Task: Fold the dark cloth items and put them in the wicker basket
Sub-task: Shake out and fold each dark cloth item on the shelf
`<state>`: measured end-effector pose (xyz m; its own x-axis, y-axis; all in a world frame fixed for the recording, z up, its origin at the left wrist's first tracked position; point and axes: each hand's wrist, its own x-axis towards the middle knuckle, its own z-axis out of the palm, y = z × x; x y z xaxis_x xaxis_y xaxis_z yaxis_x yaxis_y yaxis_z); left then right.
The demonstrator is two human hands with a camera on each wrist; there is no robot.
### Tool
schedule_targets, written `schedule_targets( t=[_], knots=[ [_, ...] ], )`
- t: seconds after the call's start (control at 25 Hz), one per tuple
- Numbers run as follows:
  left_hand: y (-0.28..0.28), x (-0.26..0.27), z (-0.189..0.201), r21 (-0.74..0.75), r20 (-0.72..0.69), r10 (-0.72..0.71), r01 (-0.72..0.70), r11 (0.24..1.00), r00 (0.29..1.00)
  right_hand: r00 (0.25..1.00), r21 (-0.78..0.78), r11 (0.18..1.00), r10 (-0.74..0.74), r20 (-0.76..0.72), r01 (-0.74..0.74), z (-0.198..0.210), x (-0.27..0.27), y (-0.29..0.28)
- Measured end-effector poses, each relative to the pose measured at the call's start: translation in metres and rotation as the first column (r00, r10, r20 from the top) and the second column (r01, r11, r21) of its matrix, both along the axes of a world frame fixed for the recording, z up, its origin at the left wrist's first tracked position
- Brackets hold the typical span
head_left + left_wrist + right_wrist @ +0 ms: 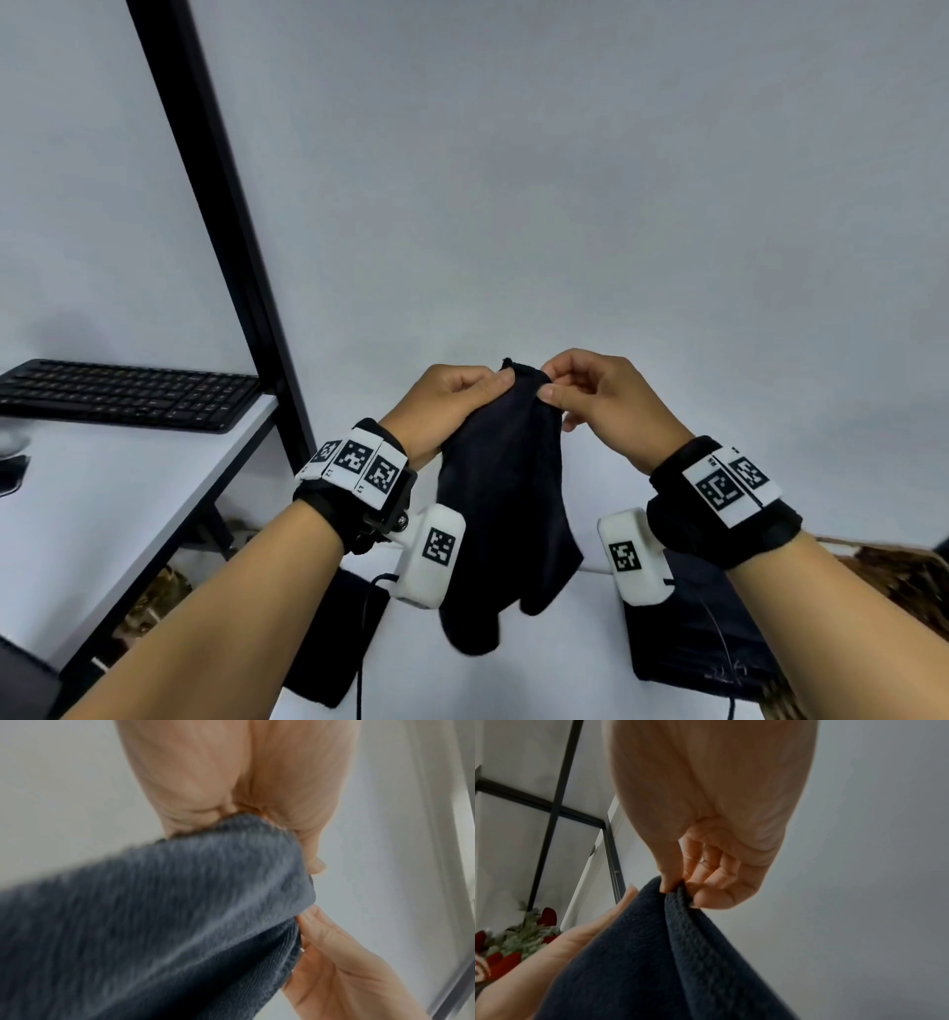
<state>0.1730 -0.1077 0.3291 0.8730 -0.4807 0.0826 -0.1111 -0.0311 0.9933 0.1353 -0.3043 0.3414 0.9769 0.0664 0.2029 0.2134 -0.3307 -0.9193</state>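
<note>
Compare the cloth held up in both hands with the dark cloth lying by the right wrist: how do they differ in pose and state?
The held cloth hangs in the air, bunched and draped; the lying cloth rests flat and squared below. The left hand and right hand pinch the held cloth's top edge; nothing grips the lying cloth. The held cloth shows whole; the right wrist partly hides the lying one. Both are dark.
</note>
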Motion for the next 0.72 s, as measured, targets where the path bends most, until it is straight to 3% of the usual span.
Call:
schedule_targets(
  t=[0.12,0.48,0.72],
  knots=[
    [-0.001,-0.002,0.000,-0.099,-0.103,-0.060,0.049,0.994,0.993,1.000,0.051,0.999,0.014,0.005,-0.014,0.002,0.002,0.001],
    [-0.006,-0.004,-0.002,-0.154,-0.110,-0.176,0.158,0.975,0.978,0.999,0.116,0.993,0.035,-0.011,-0.034,0.003,0.001,-0.008],
    [-0.007,-0.008,-0.001,-0.126,-0.098,-0.168,0.155,0.980,0.981,0.998,0.105,0.993,0.052,-0.036,-0.048,0.002,-0.003,-0.010]
  ],
)
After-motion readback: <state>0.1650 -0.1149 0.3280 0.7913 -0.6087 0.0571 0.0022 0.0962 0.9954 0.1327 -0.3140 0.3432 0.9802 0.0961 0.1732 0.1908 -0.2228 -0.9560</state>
